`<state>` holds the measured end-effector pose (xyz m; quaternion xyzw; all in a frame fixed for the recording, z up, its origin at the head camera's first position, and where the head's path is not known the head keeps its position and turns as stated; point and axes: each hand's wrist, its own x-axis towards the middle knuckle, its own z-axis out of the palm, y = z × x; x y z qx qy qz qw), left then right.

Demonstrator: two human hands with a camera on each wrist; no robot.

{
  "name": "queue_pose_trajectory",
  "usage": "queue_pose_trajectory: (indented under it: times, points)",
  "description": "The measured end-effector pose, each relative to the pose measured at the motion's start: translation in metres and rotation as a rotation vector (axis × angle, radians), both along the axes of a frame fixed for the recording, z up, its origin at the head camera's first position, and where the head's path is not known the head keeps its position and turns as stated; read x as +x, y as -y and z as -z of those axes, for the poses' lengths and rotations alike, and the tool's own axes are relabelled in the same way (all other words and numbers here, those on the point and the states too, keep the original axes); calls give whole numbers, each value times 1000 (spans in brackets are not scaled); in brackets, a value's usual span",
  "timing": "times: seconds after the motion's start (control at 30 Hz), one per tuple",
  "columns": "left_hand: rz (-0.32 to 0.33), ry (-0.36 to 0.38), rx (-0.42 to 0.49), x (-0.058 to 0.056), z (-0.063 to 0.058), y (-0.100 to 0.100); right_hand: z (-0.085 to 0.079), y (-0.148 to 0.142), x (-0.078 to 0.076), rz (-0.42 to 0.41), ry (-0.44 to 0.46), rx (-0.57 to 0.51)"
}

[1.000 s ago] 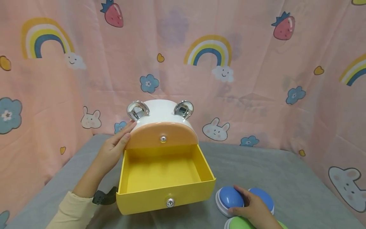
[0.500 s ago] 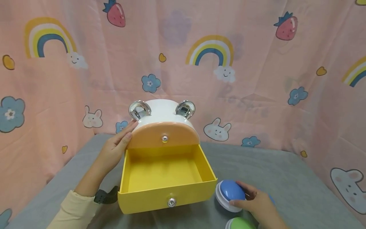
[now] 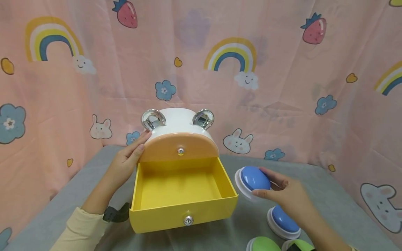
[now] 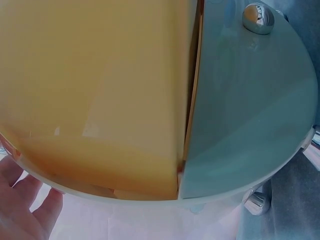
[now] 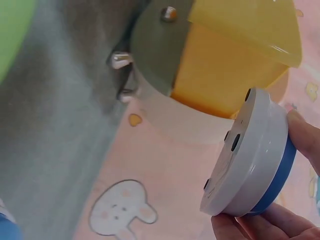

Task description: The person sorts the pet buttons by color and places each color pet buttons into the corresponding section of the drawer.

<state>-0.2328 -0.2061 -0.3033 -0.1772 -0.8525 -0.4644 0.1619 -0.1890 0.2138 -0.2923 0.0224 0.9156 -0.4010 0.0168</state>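
My right hand (image 3: 290, 191) holds a blue-domed push button (image 3: 255, 178) by its edge, above the table and right of the yellow drawer. The right wrist view shows the button's white base (image 5: 245, 155) tilted, with small black spots underneath, and the thumb on its blue side. My left hand (image 3: 124, 165) rests with extended fingers against the left side of a white rounded drawer box (image 3: 177, 120) with silver ears. Its lower yellow drawer (image 3: 180, 188) is pulled out, nothing inside; the orange upper drawer (image 3: 169, 148) is closed. In the left wrist view fingertips (image 4: 49, 207) touch the box's edge.
Another blue button (image 3: 285, 219) lies on the grey table (image 3: 339, 209), below my right hand. Two green buttons, one of them (image 3: 263, 244) at the bottom edge, are partly cut off. A pink printed curtain (image 3: 194, 31) hangs behind the table.
My right hand has lifted the blue button off the table and carried it up, away from the other buttons. The left hand and the drawer box have stayed in place.
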Motion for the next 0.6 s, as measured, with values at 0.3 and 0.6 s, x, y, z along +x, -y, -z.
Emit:
queue_pose_trajectory:
  times: [0.3, 0.6]
  points:
    - [-10, -2, -8, 0, 1, 1, -20, 15, -1, -34, -61, -2]
    - [-4, -6, -6, 0, 1, 1, -35, 28, -1, -83, -113, 8]
